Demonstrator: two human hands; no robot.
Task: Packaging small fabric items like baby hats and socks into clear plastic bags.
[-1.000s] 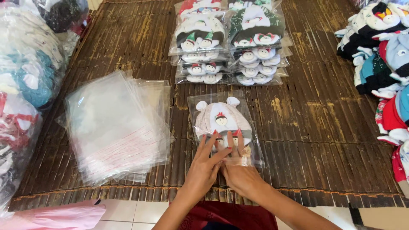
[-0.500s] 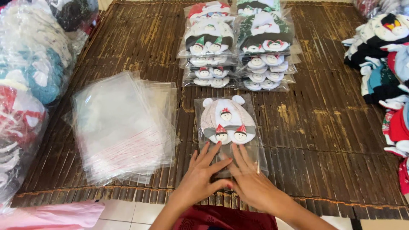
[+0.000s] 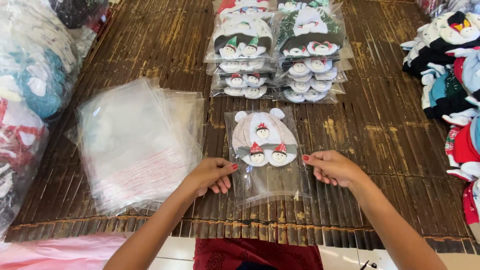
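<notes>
Resting on a bamboo mat point(image 3: 380, 125), hands point(image 3: 212, 176) pinch bagged hat point(image 3: 264, 145)

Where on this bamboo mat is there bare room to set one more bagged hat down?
Bare slats lie right of the clear bag holding a white knitted hat, up to the loose hat pile, beyond the right hand. A narrower strip runs above the stack of empty clear bags. Crowded: the bagged hat stacks and the left edge near the left hand.
</notes>
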